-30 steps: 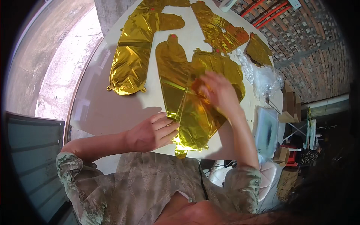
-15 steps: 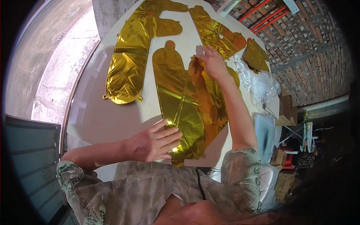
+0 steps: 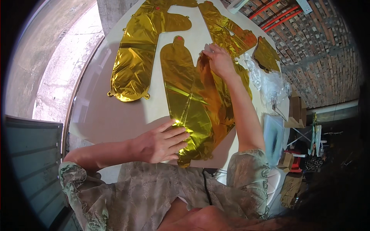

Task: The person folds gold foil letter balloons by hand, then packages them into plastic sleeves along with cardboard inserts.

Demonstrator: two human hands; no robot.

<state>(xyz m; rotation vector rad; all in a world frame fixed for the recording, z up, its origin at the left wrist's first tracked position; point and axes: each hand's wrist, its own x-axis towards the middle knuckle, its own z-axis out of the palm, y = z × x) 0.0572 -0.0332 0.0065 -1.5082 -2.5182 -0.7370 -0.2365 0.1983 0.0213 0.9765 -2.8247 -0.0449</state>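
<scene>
A flat, deflated gold foil balloon (image 3: 185, 96) lies lengthwise on the white table (image 3: 115, 115) in front of me. My left hand (image 3: 162, 144) rests flat with spread fingers on its near end, pressing it down. My right hand (image 3: 217, 59) reaches out to the far part and pinches a folded-over flap of the same gold foil between its fingers. A second gold foil balloon (image 3: 138, 57) lies spread out to the left, apart from both hands.
More crumpled gold foil pieces (image 3: 231, 30) lie at the table's far side, another (image 3: 266, 54) at the right edge. Clear plastic wrapping (image 3: 266, 81) sits on the right. Beyond the table's right edge are cardboard boxes (image 3: 295, 109) and a brick floor (image 3: 323, 50).
My right hand has moved away from me along the balloon, drawing the foil flap out toward the far end. My left hand has stayed pressed on the near end.
</scene>
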